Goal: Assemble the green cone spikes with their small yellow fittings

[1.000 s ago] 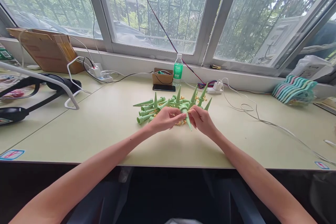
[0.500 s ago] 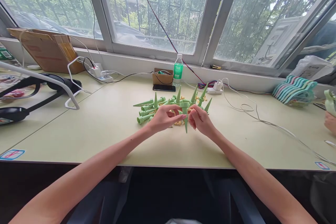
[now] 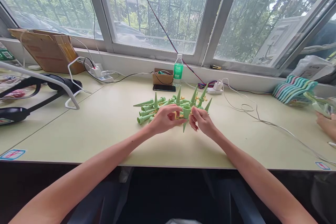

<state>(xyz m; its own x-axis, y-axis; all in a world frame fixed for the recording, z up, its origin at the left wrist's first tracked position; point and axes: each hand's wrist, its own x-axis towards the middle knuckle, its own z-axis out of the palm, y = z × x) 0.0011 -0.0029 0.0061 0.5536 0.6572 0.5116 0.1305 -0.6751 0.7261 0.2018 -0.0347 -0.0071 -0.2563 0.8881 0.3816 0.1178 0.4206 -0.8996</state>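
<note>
In my left hand (image 3: 168,119) is a green plant watering spike (image 3: 186,112), gripped between thumb and fingers. Its open round cup faces up toward me and its pointed end hangs down. My right hand (image 3: 202,120) is closed in a pinch against the spike's right side; whatever lies between its fingertips is hidden. Behind both hands a pile of similar green watering spikes (image 3: 147,113) covers the table, several with cones pointing up. Small yellow valve pieces (image 3: 205,99) show among them.
Behind the pile are a black phone (image 3: 164,88), a small cardboard box (image 3: 162,78) and a water bottle (image 3: 178,70). White cables (image 3: 258,119) cross the right side, near hangers (image 3: 295,91). A co-worker's hand (image 3: 325,122) holds a green item at far right. A black headset (image 3: 52,91) lies left.
The spike in my left hand has tipped so that its open cup now shows. My right hand stays pinched beside it. The co-worker's hand at far right has moved inward.
</note>
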